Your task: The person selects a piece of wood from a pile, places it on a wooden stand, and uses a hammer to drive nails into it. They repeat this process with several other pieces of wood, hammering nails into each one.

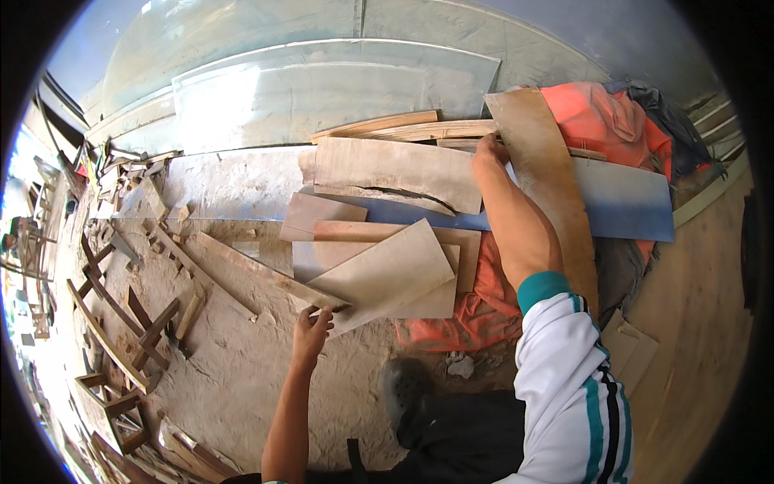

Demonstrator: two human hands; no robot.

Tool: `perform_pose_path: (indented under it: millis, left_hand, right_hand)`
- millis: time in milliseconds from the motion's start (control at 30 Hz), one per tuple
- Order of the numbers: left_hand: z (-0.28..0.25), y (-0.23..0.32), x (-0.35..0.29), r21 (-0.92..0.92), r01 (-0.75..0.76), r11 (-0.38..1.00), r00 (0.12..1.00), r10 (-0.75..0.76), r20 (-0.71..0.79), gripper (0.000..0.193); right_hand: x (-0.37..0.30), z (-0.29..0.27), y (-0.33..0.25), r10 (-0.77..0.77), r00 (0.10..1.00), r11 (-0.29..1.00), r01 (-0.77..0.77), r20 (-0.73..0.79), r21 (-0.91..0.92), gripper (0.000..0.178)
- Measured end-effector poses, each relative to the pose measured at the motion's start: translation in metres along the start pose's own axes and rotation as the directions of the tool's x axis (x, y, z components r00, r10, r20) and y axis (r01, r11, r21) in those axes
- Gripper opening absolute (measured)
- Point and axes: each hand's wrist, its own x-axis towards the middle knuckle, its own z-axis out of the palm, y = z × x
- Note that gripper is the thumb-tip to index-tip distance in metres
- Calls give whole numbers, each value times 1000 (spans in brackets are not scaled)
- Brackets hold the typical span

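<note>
My left hand point(310, 337) is low in the middle with its fingers a little apart. Its fingertips touch the lower edge of a narrow wooden strip point(266, 274), near the end that lies over a pale thin board point(395, 278). My right hand point(489, 156) reaches far forward, its fingers curled at the left edge of a long brown board point(542, 149); the fingertips are partly hidden. This board lies across the pile and over a long blue-and-white sheet point(629, 202). Beside the right hand are a wide tan board point(395, 171) and several thin wooden strips point(435, 129).
Large glass panes point(339, 85) lean at the back. Orange cloth point(601, 121) and dark cloth point(665, 121) lie around the pile. Wooden scraps point(149, 331) and frame-like pieces litter the dusty ground at left. My shoe point(405, 391) stands close to the pile.
</note>
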Motion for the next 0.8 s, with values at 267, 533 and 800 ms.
perform_pose_path:
  millis: [267, 533, 800]
  left_hand:
    - [-8, -6, -7, -36, -88, 995, 996, 87, -24, 63]
    - [-20, -3, -17, 0, -180, 984, 981, 179, -74, 64]
    - [-12, -4, -11, -39, -219, 975, 975, 220, 20, 62]
  right_hand:
    - [-66, -48, -32, 5, 993, 900, 48, -120, 433, 47]
    - [-23, -72, -79, -103, 991, 842, 130, -80, 524, 56]
    - [-4, -122, -118, -242, 932, 753, 5, 270, 658, 60]
